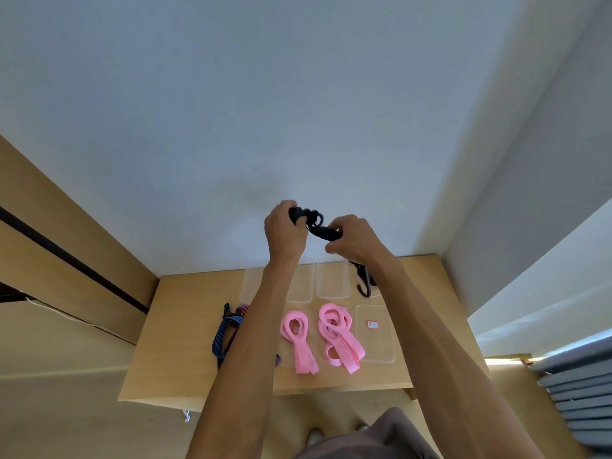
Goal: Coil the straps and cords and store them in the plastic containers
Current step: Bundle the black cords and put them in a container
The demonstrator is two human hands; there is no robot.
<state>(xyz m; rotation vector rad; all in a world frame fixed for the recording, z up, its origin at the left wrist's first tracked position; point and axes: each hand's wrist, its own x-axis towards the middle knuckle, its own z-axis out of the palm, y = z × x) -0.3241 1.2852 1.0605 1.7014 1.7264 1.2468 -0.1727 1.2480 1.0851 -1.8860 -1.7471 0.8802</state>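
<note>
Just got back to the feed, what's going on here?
A person holds a black strap up over the table, gripping it with the left hand and the right hand, apparently coiling it. Its tail hangs down to the back right container. Two pink straps lie partly coiled in front containers; a striped strap waits loose at left.

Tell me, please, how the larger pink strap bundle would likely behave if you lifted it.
The larger pink strap bundle is probably floppy: its loops sag flat. It looks light, and its loose tails would likely dangle or uncoil, since nothing visibly ties it.
</note>
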